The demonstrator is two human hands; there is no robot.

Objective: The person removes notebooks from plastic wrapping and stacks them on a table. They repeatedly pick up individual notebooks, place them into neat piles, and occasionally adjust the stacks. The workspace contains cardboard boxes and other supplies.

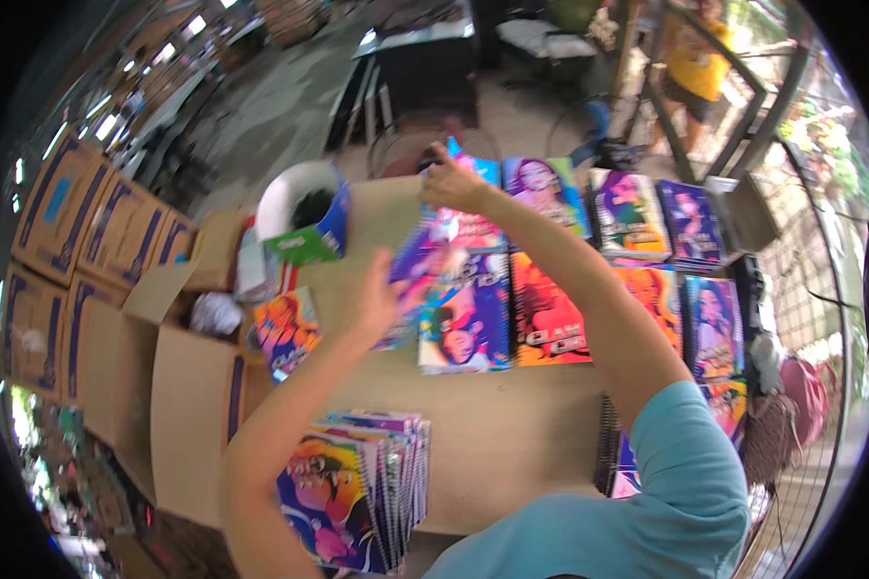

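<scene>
My left hand (379, 294), smeared by motion, is closed at the lower left side of a purple spiral notebook (417, 262), which tilts over the middle of the table. At the far end my right hand (454, 185) has its fingers bent together by the notebook's upper end; what lies between them is partly hidden. Behind and right of my hands, colourful spiral notebooks lie in rows of stacks, among them a red-orange one (550, 314) and a blue-purple one (465, 318). Nearer me, below my left forearm, leans a fanned pile of spiral notebooks (343, 492).
A white, blue and green bin (304, 212) with dark contents stands at the table's far left. Beside the table are an open cardboard box (191, 415) and stacked cartons (63, 207). Bags (777, 425) hang by the wire mesh at right. A person in yellow (697, 63) stands beyond.
</scene>
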